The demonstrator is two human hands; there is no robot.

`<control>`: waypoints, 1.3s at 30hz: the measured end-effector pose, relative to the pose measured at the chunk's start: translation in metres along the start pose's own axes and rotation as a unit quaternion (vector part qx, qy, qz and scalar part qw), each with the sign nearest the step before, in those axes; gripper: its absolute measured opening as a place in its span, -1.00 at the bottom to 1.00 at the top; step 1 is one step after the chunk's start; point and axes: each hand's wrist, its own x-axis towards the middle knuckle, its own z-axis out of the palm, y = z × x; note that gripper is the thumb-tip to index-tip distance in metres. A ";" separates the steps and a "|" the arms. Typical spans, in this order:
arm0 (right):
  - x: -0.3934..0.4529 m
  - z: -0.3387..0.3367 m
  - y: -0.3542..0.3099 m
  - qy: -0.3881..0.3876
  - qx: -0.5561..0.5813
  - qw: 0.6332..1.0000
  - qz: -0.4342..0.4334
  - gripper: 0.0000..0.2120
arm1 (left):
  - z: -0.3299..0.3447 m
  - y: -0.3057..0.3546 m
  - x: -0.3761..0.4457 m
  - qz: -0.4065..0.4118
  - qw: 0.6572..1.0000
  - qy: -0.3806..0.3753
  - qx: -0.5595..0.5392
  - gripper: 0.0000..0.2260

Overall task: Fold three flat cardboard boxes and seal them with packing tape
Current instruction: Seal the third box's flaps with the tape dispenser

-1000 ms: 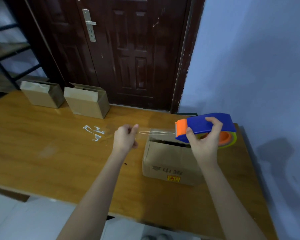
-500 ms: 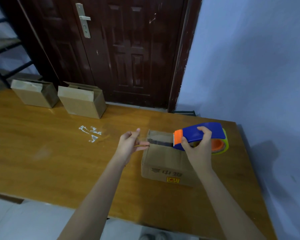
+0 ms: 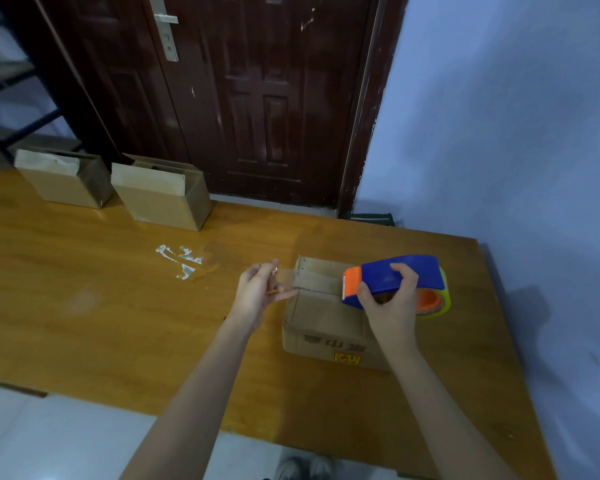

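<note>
A folded cardboard box [image 3: 323, 320] stands on the wooden table [image 3: 84, 306] in front of me, its top flaps closed. My right hand [image 3: 390, 303] grips a blue and orange tape dispenser [image 3: 395, 278] over the right part of the box top. A strip of clear tape [image 3: 291, 280] runs left from the dispenser across the top seam. My left hand [image 3: 258, 294] pinches the tape's free end just past the box's left edge. Two more folded boxes, one [image 3: 61, 181] and the other [image 3: 160, 195], stand at the table's far left.
White scraps of tape [image 3: 179, 259] lie stuck on the table left of my left hand. A dark wooden door [image 3: 257, 98] and a blue wall [image 3: 499, 133] stand behind the table. A metal shelf frame [image 3: 0, 109] is at the far left. The table's right edge runs close to the wall.
Both hands came down with the tape, from above the box onto its top. The dispenser now sits low on the box, and the tape strip lies along the seam.
</note>
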 end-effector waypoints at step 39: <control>-0.004 0.017 -0.018 -0.058 -0.310 0.926 -0.210 -0.49 | -0.005 -0.035 0.026 0.007 0.762 0.070 0.644 -0.63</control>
